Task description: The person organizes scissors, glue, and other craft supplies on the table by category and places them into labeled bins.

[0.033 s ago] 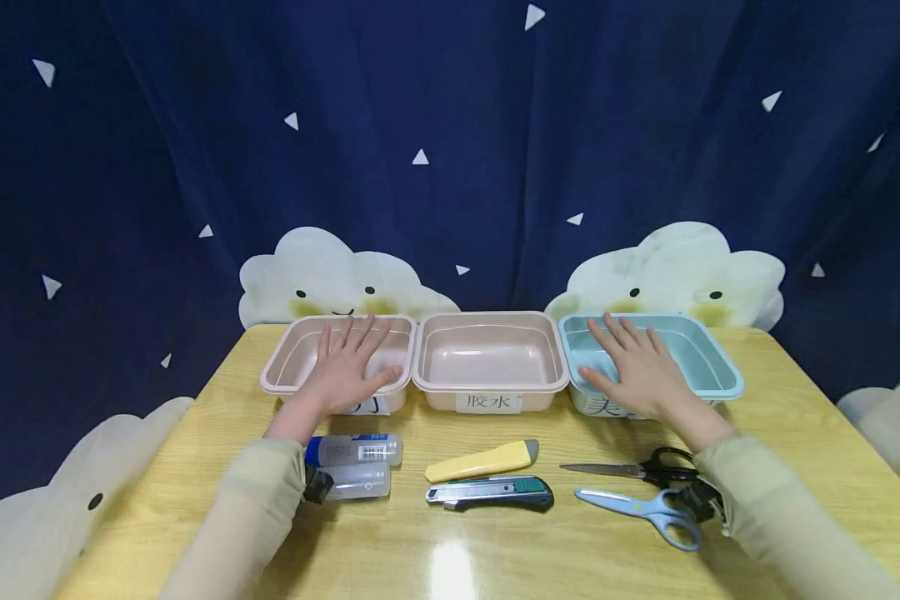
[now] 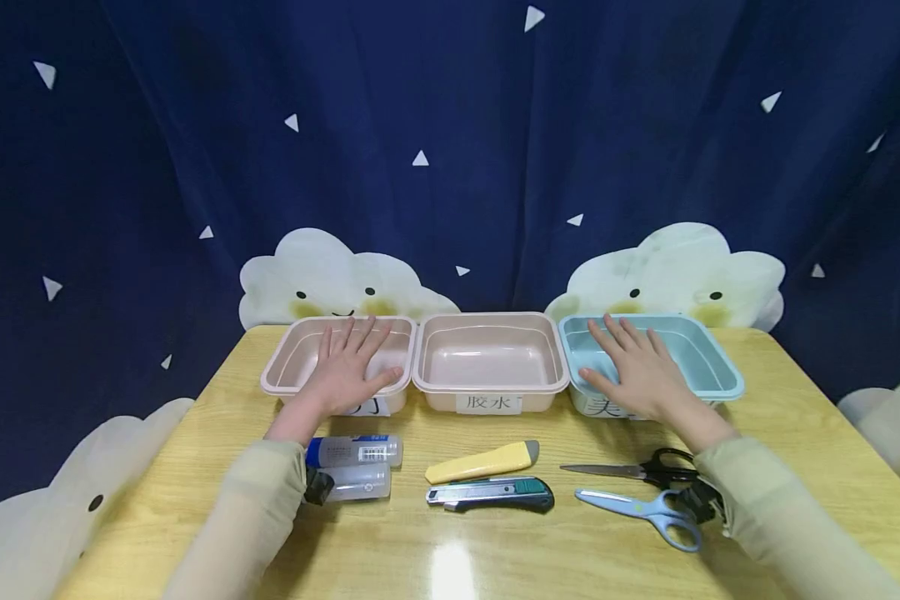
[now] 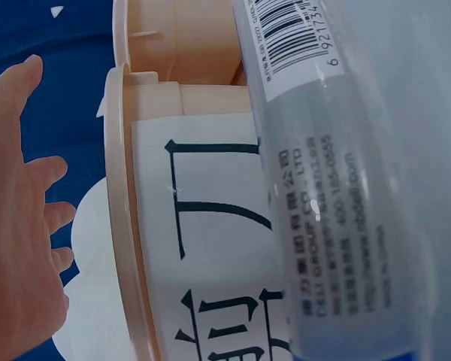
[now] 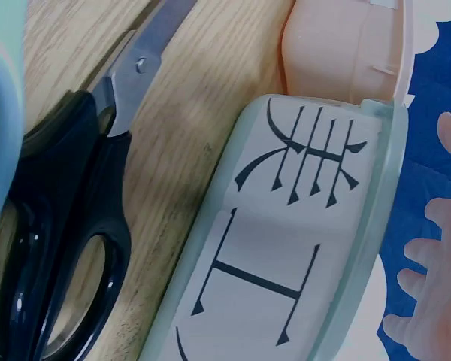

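1. Bins sit in a row at 12 o'clock on the wooden table (image 2: 795,400): a pink bin (image 2: 285,375) at 11 o'clock, a second pink bin (image 2: 489,354) in the middle, and a blue bin (image 2: 708,358) at 1 o'clock. All three are smooth plastic with rounded corners and a flat rim.
2. Each bin has a white paper label with black writing on its front wall.
3. The left hand (image 2: 345,367) lies flat over the pink bin at 11 o'clock. Its fingers are straight and spread wide. It holds nothing.
4. The right hand (image 2: 637,371) lies flat over the blue bin the same way, fingers spread, holding nothing.
5. Two clear glue bottles (image 2: 356,467) lie on their sides at 8 o'clock, just by the left sleeve. They are round and see-through.
6. A yellow cutter (image 2: 483,461) and a green cutter (image 2: 491,493) lie side by side at 6 o'clock. Both are long and thin.
7. Black scissors (image 2: 645,471) and blue scissors (image 2: 645,512) lie at 4 o'clock, near the right sleeve. Their blades are shiny metal.
8. The table top is shiny yellow wood with fine lines in it.
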The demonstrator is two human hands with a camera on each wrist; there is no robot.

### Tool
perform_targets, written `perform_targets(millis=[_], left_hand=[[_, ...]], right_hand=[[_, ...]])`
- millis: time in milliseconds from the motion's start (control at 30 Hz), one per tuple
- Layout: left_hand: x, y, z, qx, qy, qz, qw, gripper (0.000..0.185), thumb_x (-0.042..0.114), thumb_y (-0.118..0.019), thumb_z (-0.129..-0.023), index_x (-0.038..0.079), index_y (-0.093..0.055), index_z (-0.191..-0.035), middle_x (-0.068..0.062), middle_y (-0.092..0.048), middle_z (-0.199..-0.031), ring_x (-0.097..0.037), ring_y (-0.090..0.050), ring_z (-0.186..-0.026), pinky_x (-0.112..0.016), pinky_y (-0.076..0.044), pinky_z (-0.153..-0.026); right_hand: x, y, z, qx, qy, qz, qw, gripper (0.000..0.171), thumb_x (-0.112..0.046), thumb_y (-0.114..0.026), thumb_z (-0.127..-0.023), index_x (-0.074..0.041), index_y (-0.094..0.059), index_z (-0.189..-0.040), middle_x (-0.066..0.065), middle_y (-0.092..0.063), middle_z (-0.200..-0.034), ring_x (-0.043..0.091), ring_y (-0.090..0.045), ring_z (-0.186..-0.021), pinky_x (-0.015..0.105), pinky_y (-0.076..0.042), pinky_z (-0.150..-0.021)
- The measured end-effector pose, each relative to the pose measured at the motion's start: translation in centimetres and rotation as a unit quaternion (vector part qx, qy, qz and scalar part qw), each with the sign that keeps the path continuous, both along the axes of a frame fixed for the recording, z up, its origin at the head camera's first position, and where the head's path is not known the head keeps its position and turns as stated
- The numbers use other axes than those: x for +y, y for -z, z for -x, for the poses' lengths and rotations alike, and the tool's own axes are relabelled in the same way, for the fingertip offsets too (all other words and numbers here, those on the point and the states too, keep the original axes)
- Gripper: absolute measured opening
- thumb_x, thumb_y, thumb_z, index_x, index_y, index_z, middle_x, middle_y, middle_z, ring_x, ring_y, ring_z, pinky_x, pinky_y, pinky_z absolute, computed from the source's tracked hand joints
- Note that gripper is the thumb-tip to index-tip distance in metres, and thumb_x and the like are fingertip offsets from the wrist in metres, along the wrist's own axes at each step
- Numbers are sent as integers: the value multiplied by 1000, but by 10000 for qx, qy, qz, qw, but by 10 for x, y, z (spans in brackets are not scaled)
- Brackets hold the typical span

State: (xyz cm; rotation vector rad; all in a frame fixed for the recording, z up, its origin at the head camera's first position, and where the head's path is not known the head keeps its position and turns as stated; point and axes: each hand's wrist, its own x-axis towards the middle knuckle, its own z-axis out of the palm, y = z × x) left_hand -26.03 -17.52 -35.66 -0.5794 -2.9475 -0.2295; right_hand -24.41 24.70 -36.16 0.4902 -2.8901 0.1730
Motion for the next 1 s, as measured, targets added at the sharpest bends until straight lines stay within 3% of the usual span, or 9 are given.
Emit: perform_targets(millis=[600, 833, 1000], left_hand=[[-13, -3, -1, 5, -1, -32, 10000, 77, 64, -38, -86, 16, -24, -145, -11, -13, -152, -35, -5, -139, -56, 0, -108], [-24, -8, -6, 276, 24, -154, 9995, 75, 59, -46, -85, 8, -37, -139, -15, -30, -145, -36, -24, -133, -54, -16, -107], [-34, -9, -12, 386, -50, -372, 9986, 73, 58, -51, -83, 6, -43, -134, -14, -41, -138, -35, -35, -127, -52, -24, -105]], right_hand=[[4, -9, -6, 82, -162, 35, 9998, 77, -58, -44, -87, -10, -25, -144, 18, -23, -148, 39, -21, -133, 60, -11, -105], [10, -10, -14, 528, -420, 252, 9974, 63, -47, -50, -89, -8, -40, -137, 19, -41, -137, 40, -36, -124, 59, -23, -100], [17, -9, -20, 1048, -709, 492, 9907, 41, -28, -57, -89, -7, -55, -124, 16, -58, -119, 38, -52, -107, 54, -39, -88]])
